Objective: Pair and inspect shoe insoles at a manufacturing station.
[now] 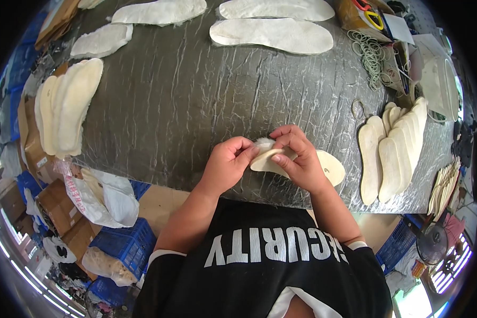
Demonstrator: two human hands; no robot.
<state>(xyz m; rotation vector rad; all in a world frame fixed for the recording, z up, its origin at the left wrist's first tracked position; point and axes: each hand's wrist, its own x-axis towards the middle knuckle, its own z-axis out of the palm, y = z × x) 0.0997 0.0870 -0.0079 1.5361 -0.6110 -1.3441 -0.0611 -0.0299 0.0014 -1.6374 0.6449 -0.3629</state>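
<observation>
Near the front edge of the dark table, both my hands pinch one cream insole (331,167) with white fleece (264,143) showing at its left end. My left hand (228,163) grips that left end between thumb and fingertips. Just beside it, my right hand (301,159) has its thumb on the insole's near face and its fingers bent over the far side. The insole's right end sticks out beyond my right hand. Part of its middle is hidden behind the fingers.
Overlapping insoles (397,153) lie at the right, and a fleecy stack (71,106) at the left. More insoles (270,34) are along the far side. Green elastic bands (373,58) hang by a box with yellow-handled scissors (374,20). A blue crate (124,246) stands below left.
</observation>
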